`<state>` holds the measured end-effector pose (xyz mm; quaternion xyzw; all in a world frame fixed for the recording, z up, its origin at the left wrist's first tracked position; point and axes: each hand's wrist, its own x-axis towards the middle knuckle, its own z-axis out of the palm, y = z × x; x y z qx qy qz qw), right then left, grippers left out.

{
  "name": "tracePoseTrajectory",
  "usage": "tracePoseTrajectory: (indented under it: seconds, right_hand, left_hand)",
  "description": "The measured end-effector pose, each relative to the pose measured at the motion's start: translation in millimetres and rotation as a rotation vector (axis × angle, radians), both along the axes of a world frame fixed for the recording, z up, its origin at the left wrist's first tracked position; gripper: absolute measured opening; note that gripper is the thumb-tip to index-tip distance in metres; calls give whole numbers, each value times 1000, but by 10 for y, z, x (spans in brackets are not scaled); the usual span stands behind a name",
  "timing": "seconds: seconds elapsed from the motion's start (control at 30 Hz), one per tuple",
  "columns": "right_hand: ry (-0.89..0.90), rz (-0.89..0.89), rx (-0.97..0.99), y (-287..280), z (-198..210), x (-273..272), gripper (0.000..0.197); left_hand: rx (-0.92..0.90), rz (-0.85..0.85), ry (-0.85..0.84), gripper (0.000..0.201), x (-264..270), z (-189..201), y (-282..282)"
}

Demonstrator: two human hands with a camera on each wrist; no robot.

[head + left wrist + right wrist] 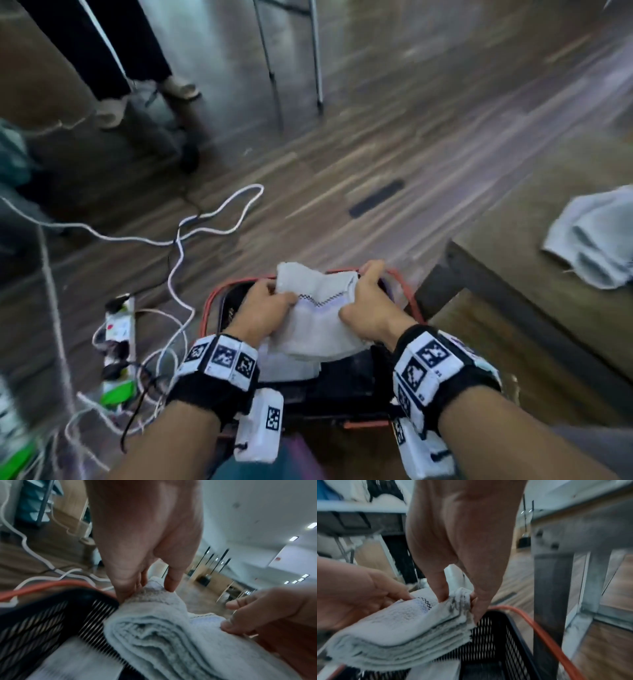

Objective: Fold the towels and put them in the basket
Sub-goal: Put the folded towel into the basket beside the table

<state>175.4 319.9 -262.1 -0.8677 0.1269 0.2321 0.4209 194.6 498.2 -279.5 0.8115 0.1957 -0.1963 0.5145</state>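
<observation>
A folded white towel (318, 322) with a dark checked stripe hangs just above a black mesh basket (346, 380) with an orange rim. My left hand (263, 305) pinches the towel's left far corner, thumb on top in the left wrist view (154, 588). My right hand (368, 301) pinches the right far corner, bunching it in the right wrist view (462, 599). The folded towel (406, 627) shows several layers at its near edge. Another folded white towel (284, 366) lies inside the basket below. A crumpled white towel (592, 236) lies on the table at the right.
The wooden table (513, 260) stands right of the basket, its metal leg (551, 588) close to the rim. White cables (212, 222) and a power strip (118, 329) lie on the floor at the left. A person's legs (113, 68) stand far left.
</observation>
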Motion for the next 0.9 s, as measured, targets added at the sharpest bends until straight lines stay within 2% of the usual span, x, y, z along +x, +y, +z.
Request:
tracePoseTrajectory:
  seconds: [0.1, 0.2, 0.23, 0.37, 0.53, 0.63, 0.73, 0.77, 0.9]
  right_hand:
    - [128, 40, 62, 25, -423, -15, 66]
    - [189, 51, 20, -39, -708, -35, 72]
    - [205, 55, 2, -64, -786, -40, 70]
    - [306, 51, -6, -111, -1036, 1, 35]
    - [361, 45, -39, -101, -1272, 58, 39]
    - [356, 35, -39, -111, -1375, 85, 30]
    - [369, 41, -65, -148, -1416, 92, 44]
    - [383, 37, -85, -167, -1428, 89, 49]
    - [457, 29, -115, -195, -1486, 60, 45]
  left_hand:
    - [62, 53, 81, 36, 1, -557, 7]
    - [-52, 50, 126, 24, -2, -989, -102]
    - [-45, 28, 140, 19, 2, -1112, -171]
    - [60, -76, 304, 12, 45, -1431, -392]
    - [111, -216, 330, 18, 92, -1614, -489]
    - [104, -274, 367, 20, 125, -1642, -525]
    - [123, -335, 362, 26, 155, -1696, -533]
    - [136, -340, 350, 26, 161, -1725, -538]
    - [131, -302, 396, 23, 204, -1742, -555]
